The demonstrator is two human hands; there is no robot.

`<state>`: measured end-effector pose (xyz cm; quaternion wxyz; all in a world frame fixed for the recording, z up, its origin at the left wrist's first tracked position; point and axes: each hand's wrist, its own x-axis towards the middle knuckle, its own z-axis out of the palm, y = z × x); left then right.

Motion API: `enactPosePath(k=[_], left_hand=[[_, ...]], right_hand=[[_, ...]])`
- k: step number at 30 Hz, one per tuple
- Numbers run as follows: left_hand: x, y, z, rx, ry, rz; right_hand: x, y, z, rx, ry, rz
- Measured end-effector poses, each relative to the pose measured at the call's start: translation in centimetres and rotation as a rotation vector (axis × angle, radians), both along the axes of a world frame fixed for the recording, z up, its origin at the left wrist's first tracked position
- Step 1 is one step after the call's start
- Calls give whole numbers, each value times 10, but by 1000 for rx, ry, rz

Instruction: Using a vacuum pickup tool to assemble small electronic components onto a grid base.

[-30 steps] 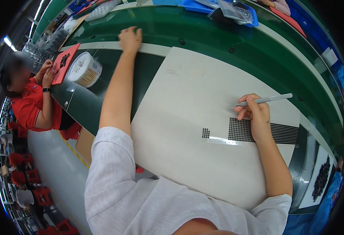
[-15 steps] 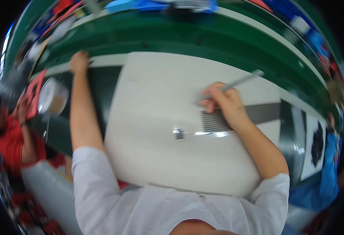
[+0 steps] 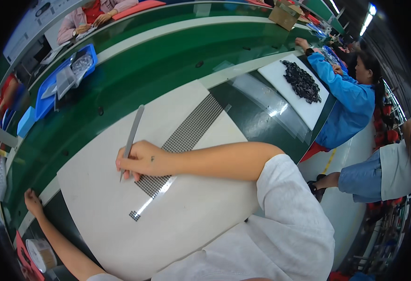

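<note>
My right hand (image 3: 144,159) is closed round slim silver tweezers (image 3: 134,129), held like a pen with the points down over the white board (image 3: 93,187). Beneath this hand and wrist lies a long strip of small dark squares in a grid (image 3: 191,124), partly covered by them. A little cluster of the same squares (image 3: 135,216) sits near the strip's near end, beside a shiny clear band (image 3: 151,201). Far off to the left, my left hand (image 3: 33,202) rests at the bench's pale edge with curled fingers; what they hold, if anything, is hidden.
A green conveyor belt (image 3: 158,58) runs behind the board, carrying a blue tray (image 3: 41,100) of bagged items. To the right are clear plastic sheets (image 3: 266,100) and a co-worker in blue (image 3: 341,112) beside a pile of black parts (image 3: 301,82). A round tub (image 3: 40,255) stands lower left.
The view has swung to the right and tilted, so the board appears turned. My right hand still holds the tweezers, now more upright, over the strip's near end. My left hand stays at the bench edge.
</note>
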<state>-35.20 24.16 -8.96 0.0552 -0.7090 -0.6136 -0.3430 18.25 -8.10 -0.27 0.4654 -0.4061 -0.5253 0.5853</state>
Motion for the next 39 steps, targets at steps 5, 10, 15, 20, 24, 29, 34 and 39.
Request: enactPosePath(k=[5,10,15,20,24,29,34,39], left_hand=[[177,-99,50,-181,-745,-236],[318,-246,103,-773,-709,-666],[332,-269,91,-988,-585,-845],[326,-271,84,-1050,-511,-963],[330,-266,94,-1328,-545,-885],[327,-266,99,-1338,-465,-844],[329,-266,105,-1348,-456,-849],[328,-267,105,-1309,-434,-843]], right_hand=[[4,-2,-1,123,-68,-26],[4,-12,10,31,-191,192],[-7,-9,6,81,-250,246],[-10,-8,-1,27,-330,324],[-12,-11,-1,121,-426,328],[-15,-9,-4,196,-496,333],[-13,-9,-2,349,-609,385],[-12,-7,-2,270,-483,393]])
